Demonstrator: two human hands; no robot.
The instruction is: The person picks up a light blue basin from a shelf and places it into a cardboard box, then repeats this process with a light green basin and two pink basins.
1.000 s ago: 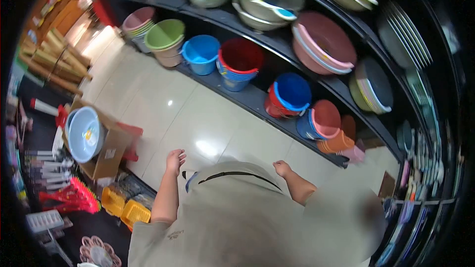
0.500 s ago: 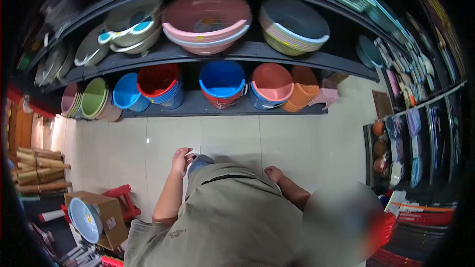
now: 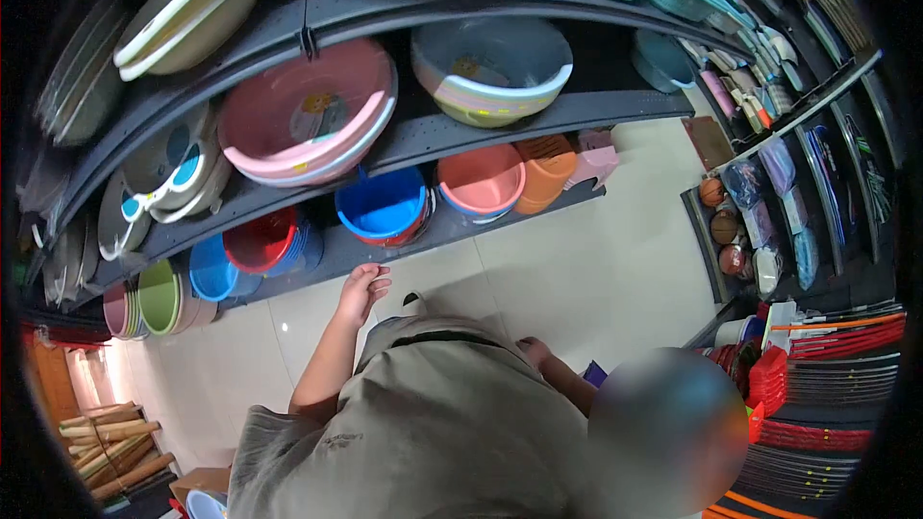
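Shop aisle, shelves of plastic tubs.
Left hand [image 3: 362, 290] loose-fingered, empty, nearest the blue bucket [image 3: 382, 209]; likely light, stiff, best gripped by its rim; right hand [image 3: 532, 351] empty, half-curled.

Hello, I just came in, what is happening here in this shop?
A person in a grey shirt stands in a shop aisle facing a dark shelf rack full of plastic basins and buckets. Both hands are empty. The left hand is raised and open, nearest to the blue bucket on the bottom shelf, but not touching it. The right hand hangs low beside the body. A stack of pink basins sits on the shelf above, and balls lie on a rack to the right.
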